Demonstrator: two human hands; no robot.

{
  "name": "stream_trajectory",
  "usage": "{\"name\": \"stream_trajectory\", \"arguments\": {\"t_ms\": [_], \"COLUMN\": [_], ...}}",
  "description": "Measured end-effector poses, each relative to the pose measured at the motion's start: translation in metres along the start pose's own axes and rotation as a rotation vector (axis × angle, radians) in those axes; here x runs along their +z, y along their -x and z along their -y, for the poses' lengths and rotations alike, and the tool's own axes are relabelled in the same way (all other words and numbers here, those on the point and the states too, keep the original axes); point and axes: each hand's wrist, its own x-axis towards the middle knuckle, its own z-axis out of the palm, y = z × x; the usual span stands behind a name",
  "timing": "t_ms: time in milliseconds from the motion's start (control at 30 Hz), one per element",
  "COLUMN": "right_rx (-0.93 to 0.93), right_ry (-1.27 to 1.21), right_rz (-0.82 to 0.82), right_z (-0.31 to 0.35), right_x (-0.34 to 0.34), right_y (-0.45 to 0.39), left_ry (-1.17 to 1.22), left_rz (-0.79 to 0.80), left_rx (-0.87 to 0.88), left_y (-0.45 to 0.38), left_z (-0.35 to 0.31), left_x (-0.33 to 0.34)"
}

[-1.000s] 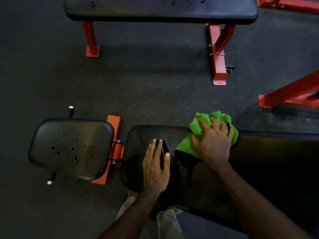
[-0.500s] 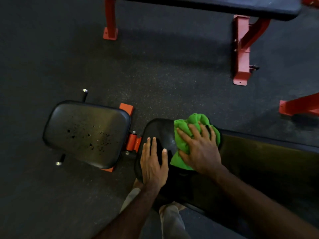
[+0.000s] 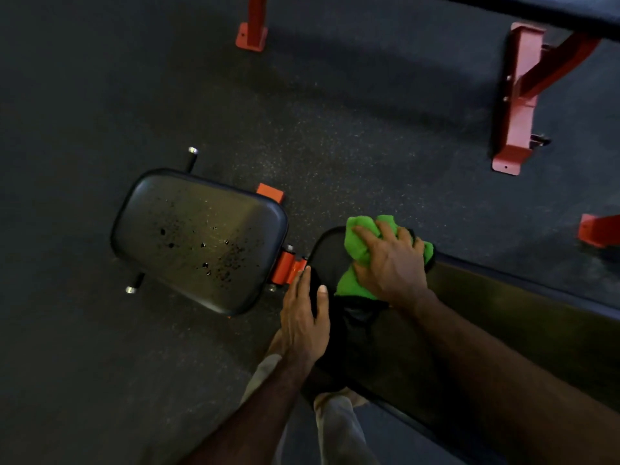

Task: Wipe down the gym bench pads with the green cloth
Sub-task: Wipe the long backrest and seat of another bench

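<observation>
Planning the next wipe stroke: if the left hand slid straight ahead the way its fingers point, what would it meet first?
The left hand lies flat at the long pad's end, fingers pointing at the orange hinge bracket. It would probably meet that bracket first, then the spotted seat pad; heights are hard to judge.

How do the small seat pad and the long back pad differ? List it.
The small seat pad is short, rounded and speckled with dark spots; the long back pad stretches off to the right and shows none. No hand touches the seat pad; the back pad bears the left hand and the green cloth under the right hand. Both are black.
</observation>
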Motion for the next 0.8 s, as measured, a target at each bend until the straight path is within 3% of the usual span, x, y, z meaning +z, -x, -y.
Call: {"name": "stream_trajectory", "arguments": {"t_ms": [67, 100, 200, 267, 433, 500, 567, 633, 800], "right_rx": [0.133, 0.096, -0.299, -0.373, -0.002, -0.135, -0.421, -0.535, -0.263], "right_ry": [-0.041, -0.021, 0.093, 0.102, 0.033, 0.062, 0.1, 0.089, 0.031], "right_rz": [-0.016, -0.017, 0.088, 0.124, 0.044, 0.064, 0.142, 0.204, 0.087], "right_z": [0.025, 0.034, 0.04, 0.037, 0.075, 0.084, 0.082, 0.078, 0.099], "right_x": [0.002, 0.008, 0.022, 0.024, 0.028, 0.042, 0.058, 0.065, 0.059], "right_y": [-0.008, -0.01, -0.008, -0.02, -0.046, -0.033, -0.008, 0.003, -0.012], "left_ry": [0.035, 0.046, 0.064, 0.078, 0.157, 0.176, 0.188, 0.194, 0.232], "left_rz": [0.011, 0.014, 0.034, 0.03, 0.103, 0.096, 0.061, 0.048, 0.071], "left_rx": [-0.023, -0.023, -0.015, -0.025, -0.089, -0.129, -0.153, -0.198, -0.3], "left_y": [-0.005, -0.008, -0.014, -0.017, -0.018, -0.021, -0.022, -0.024, -0.023], "left_z": [0.004, 0.006, 0.01, 0.011, 0.012, 0.019, 0.023, 0.023, 0.017], "left_x": [-0.004, -0.006, -0.016, -0.024, -0.038, -0.04, -0.04, -0.042, -0.047]}}
